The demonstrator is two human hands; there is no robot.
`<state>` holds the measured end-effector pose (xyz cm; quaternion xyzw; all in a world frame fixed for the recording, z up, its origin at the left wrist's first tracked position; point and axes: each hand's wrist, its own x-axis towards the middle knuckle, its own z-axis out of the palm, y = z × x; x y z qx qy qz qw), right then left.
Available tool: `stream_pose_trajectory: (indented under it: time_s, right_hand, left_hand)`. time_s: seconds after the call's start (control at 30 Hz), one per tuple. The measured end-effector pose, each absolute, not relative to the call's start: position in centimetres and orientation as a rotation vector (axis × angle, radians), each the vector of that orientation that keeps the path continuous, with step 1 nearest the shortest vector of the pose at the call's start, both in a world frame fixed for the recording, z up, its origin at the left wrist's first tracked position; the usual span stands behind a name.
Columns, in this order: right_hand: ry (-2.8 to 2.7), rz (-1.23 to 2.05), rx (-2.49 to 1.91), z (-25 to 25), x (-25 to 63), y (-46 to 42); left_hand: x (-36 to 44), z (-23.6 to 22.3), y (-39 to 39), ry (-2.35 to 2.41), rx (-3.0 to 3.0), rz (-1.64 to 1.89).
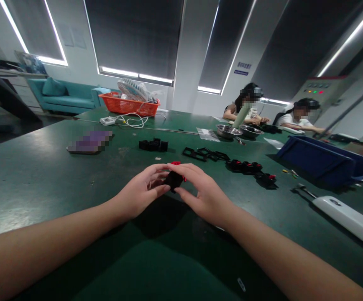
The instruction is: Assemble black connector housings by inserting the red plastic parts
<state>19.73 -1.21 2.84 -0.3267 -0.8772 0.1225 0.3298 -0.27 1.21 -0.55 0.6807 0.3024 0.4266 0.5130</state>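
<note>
The only view comes from the person's head, facing forward and down across the green table point(115, 263). The left hand point(140, 188) and right hand point(205, 190) are near the lens, at mid-frame, the forearms point(59, 234) crossing the lower corners; the wall point(187, 71) stands well beyond, across the top, its upright lines splaying outward.

Glare whitens the table point(52, 179) at left; distant detail seems blurred.

No text is legible: right of the basket point(128, 107), the wall point(253, 46) bears dark characters point(244, 65) above a blue strip point(241, 72), both too blurred to read.
</note>
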Motion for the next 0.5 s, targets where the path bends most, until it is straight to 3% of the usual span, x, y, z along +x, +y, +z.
stream_pose_trajectory:
  time_s: [0.5]
  right_hand:
    - [-2.103,0.418,-1.181,2.89,19.39,-0.92]
  left_hand:
    - [-0.2,-0.49,0.52,0.828,1.769,0.968]
